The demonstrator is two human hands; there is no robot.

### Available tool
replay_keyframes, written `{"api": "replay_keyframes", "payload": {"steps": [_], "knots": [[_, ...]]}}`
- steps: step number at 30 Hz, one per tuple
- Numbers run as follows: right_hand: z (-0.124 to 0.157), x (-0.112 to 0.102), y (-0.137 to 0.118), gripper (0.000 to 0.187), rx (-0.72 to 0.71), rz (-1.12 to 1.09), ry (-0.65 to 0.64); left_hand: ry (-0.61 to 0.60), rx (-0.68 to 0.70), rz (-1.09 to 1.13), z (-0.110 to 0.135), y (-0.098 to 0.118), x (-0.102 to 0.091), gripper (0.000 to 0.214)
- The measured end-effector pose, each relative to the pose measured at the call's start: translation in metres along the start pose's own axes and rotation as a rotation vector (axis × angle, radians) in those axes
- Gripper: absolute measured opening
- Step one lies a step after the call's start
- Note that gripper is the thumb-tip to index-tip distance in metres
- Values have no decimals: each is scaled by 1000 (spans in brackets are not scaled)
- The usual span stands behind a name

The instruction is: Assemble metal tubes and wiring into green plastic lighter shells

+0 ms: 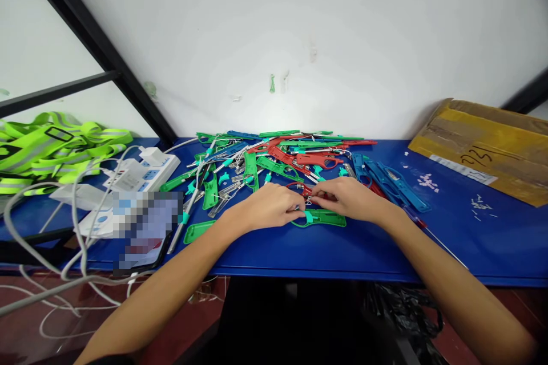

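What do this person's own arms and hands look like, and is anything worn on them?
The left hand and right hand are gloveless, with no ring, watch or bracelet visible. The forearms are bare; what looks like a dark sleeve edge shows at the lower left.

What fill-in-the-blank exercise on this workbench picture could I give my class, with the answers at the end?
The table's surface is coloured ____.
The plastic half-shell lying between the right hand and the table's front edge is ____.
In the picture, the reflective straps lie to the ____ of the power strip.
The large handwriting on the cardboard box is ____.

Missing words: blue; green; left; black.
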State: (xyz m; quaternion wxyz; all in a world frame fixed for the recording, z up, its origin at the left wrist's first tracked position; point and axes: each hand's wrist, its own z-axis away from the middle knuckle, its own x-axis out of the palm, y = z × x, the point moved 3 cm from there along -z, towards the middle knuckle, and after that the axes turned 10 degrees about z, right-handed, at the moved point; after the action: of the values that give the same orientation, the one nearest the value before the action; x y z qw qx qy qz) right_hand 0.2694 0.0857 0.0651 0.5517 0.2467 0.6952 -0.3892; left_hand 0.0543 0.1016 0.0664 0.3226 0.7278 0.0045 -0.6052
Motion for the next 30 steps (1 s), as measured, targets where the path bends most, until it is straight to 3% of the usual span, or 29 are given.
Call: {"api": "replay_keyframes", "payload": {"steps": [9, 15, 21, 30], "knots": [[3, -3, -6, 17, -4, -159, 15, -35, -34, -22, 1, 10, -5, 14], [4, -2, -4, 18, -33, -234, -58, -24, -27, 47, 5, 8, -15, 21], [8, -8, 0, 30, -10, -249, -49, -24, 67, 20, 6, 8, -12, 29], [10, -11, -5, 36, 10, -373, -148, -51, 140, -39, 10, 7, -6, 20]]}}
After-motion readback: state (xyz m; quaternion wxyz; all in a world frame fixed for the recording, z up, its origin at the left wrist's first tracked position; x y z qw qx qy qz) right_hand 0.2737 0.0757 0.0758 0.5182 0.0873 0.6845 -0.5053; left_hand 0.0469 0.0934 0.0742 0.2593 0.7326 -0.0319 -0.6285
